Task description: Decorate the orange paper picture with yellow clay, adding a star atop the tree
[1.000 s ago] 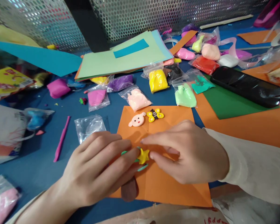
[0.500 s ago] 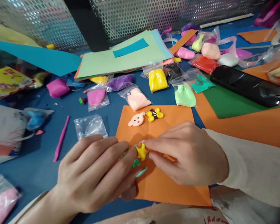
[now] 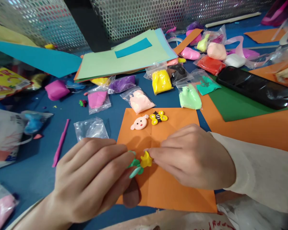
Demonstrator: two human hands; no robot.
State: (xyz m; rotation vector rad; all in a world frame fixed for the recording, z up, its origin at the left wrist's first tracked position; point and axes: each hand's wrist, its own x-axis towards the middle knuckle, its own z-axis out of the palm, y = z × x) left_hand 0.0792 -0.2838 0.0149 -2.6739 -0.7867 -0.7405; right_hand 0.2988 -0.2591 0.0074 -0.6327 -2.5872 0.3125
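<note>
My left hand (image 3: 93, 179) lies knuckles up, fingers curled inward, tips pinched together. My right hand (image 3: 194, 156), in a cream sleeve, faces it, fingertips (image 3: 151, 154) pinched, nearly meeting the left's.

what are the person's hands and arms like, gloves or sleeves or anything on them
Both hands are bare: no gloves, rings or watch show on the left hand or the right hand. The right arm wears a loose, long cream sleeve of soft creased fabric that ends at the wrist. A thin strip of similar pale cuff shows at the left wrist. Fingernails look short and unpainted.
</note>
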